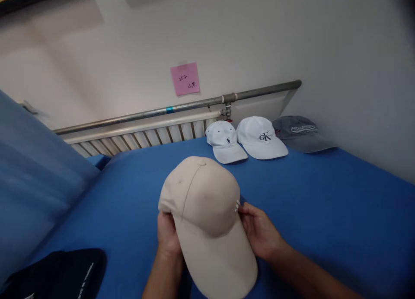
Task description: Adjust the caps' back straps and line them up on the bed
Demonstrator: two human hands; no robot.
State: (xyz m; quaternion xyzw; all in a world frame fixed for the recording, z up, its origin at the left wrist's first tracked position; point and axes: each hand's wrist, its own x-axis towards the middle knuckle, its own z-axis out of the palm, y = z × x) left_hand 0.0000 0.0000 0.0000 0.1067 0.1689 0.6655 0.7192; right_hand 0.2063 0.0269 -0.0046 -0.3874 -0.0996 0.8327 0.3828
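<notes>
Hands (168, 234) (261, 234): 2, holding 1 beige cap (207, 204) | white caps (222, 137) (254, 132): 2

The left hand (168, 233) grips the cap (207, 199) at its left side, its fingers hidden behind the cap. The right hand (259, 230) holds the cap's right side, palm turned in toward it, fingers bent, their tips at the cap's edge. The bare left forearm (164, 274) rises steeply below and left of the cap; the bare right forearm (303, 266) slants up from the cap's lower right.
</notes>
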